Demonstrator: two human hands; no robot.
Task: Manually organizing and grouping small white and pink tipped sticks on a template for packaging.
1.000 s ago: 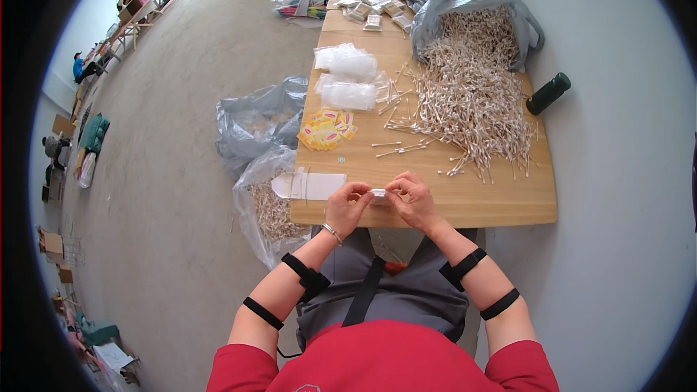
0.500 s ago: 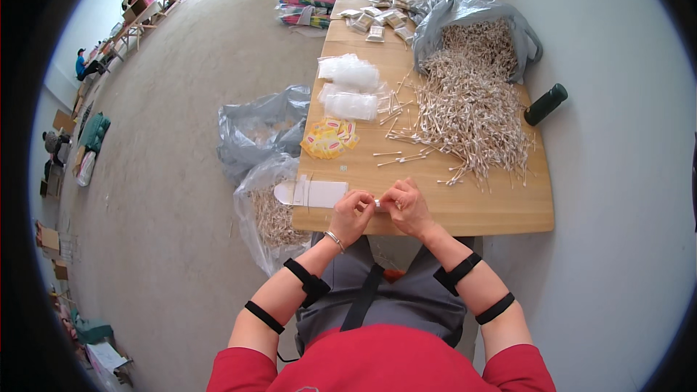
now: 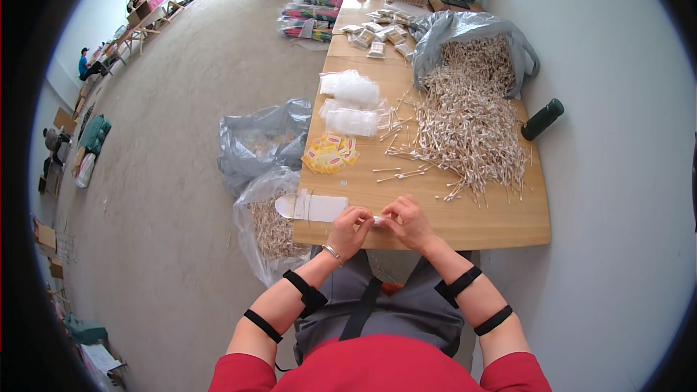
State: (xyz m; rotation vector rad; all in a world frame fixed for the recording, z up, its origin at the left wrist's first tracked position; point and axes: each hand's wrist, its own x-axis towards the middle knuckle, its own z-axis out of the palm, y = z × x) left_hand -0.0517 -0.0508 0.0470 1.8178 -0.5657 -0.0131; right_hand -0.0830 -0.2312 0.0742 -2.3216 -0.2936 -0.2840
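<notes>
Both hands met at the table's [image 3: 501,229] near edge: left hand [image 3: 349,229] and right hand [image 3: 408,222] pinched a small clear packet [image 3: 378,221] between them, its long axis lying crosswise, equally near both.

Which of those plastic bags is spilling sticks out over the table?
The grey bag at the table's far right end; the two bags on the floor to the left spill nothing onto it.

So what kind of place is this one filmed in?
Probably a small hand-packing workshop. A long wooden table carries a big heap of cotton swabs spilling from a grey plastic bag, with small clear packets beside it. Both hands, left hand and right hand, hold one small packet at the table's near edge.
</notes>
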